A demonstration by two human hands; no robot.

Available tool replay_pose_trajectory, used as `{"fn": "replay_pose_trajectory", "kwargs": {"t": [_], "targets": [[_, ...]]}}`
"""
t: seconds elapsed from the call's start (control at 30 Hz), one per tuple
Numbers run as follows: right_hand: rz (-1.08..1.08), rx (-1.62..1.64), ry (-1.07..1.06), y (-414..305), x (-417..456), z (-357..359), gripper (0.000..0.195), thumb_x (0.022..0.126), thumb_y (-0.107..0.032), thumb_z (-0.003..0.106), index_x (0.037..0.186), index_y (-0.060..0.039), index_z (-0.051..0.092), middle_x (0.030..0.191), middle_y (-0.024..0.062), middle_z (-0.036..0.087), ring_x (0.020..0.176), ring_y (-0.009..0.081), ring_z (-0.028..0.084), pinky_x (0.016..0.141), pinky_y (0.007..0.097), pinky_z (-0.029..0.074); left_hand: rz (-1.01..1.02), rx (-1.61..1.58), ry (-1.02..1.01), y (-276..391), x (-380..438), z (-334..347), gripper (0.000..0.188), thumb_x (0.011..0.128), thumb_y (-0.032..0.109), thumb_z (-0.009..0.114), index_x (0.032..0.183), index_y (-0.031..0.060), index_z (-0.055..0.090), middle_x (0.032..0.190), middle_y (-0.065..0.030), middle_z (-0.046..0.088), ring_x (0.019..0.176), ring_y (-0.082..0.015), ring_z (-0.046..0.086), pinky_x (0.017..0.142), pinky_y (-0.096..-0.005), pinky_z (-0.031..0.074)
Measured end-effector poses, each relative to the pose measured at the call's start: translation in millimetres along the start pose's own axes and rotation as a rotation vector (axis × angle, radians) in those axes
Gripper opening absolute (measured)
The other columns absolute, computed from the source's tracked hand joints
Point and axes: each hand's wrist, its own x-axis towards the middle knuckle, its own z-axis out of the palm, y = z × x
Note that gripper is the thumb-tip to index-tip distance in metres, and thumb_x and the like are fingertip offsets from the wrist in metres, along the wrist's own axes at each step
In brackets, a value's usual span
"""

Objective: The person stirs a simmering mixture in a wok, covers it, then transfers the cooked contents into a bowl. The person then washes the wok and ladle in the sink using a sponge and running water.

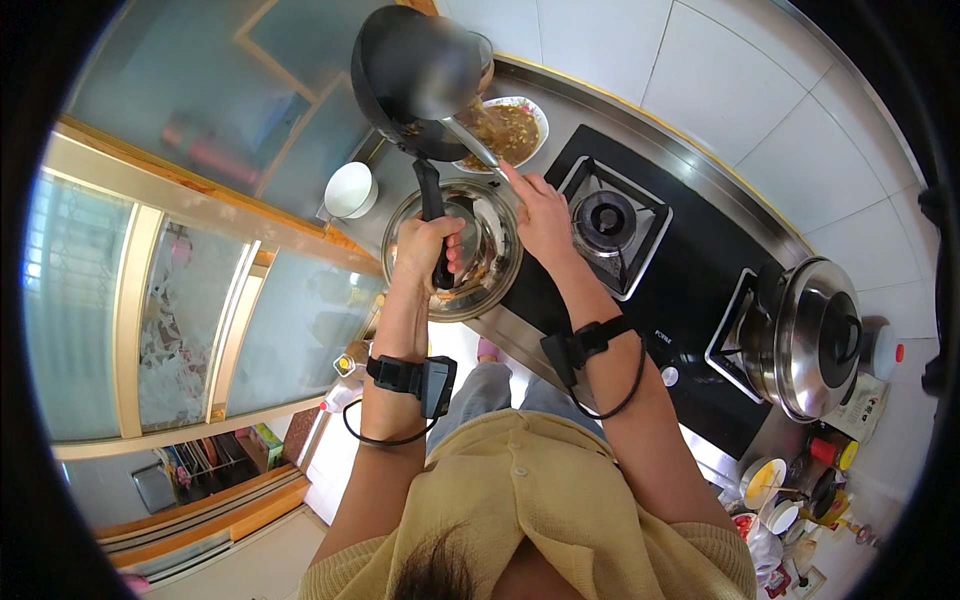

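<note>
My left hand [431,247] is closed around the black handle of a dark wok [379,82], which is tilted over a white floral-rimmed dish [541,126]. Brown saucy food [514,131] fills much of that dish. In my right hand [541,214] is the metal handle of a spatula or ladle [474,142]; its head is blurred inside the wok. Below the wok's handle rests a round shiny metal basin or lid [495,255]. A white bowl [351,190] stands to the left.
A black two-burner gas hob [652,315] lies on the right, its near burner [606,219] bare. On the other burner sits a lidded steel pot [817,337]. Jars and bowls [763,480] crowd the lower right. Frosted glass sliding panels [300,337] border the left.
</note>
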Motion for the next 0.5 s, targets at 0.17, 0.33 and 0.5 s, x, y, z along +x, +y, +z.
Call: {"fn": "replay_pose_trajectory", "kwargs": {"t": [0.17, 0.33, 0.5], "targets": [[0.054, -0.16, 0.015, 21.8, -6.5, 5.5, 0.077, 0.076, 0.005, 0.059, 0.142, -0.0316, 0.046, 0.107, 0.0019, 0.057, 0.101, 0.0242, 0.056, 0.086, 0.0399, 0.04, 0.037, 0.054, 0.001, 2.8, 2.7, -6.4, 0.014, 0.081, 0.0, 0.061, 0.074, 0.0008, 0.049, 0.056, -0.0044, 0.046, 0.04, -0.0141, 0.044, 0.034, -0.0298, 0.033], [0.101, -0.333, 0.062, 26.6, -10.3, -6.3, 0.078, 0.074, 0.007, 0.058, 0.14, -0.0342, 0.048, 0.109, -0.0011, 0.058, 0.101, 0.0202, 0.056, 0.084, 0.0372, 0.04, 0.073, 0.155, -0.018, 11.8, 6.7, -22.6, 0.013, 0.08, 0.0, 0.062, 0.075, 0.0001, 0.05, 0.057, -0.0044, 0.048, 0.039, -0.0136, 0.044, 0.033, -0.0286, 0.033], [0.048, -0.123, 0.115, 12.5, 0.9, -4.6, 0.078, 0.072, 0.007, 0.058, 0.139, -0.0313, 0.049, 0.104, 0.003, 0.059, 0.097, 0.024, 0.058, 0.082, 0.0389, 0.043, 0.089, 0.187, -0.02, 16.9, 12.8, -37.0, 0.013, 0.079, 0.0, 0.063, 0.076, -0.0006, 0.05, 0.057, -0.0042, 0.048, 0.039, -0.0121, 0.044, 0.032, -0.0279, 0.033]]}}
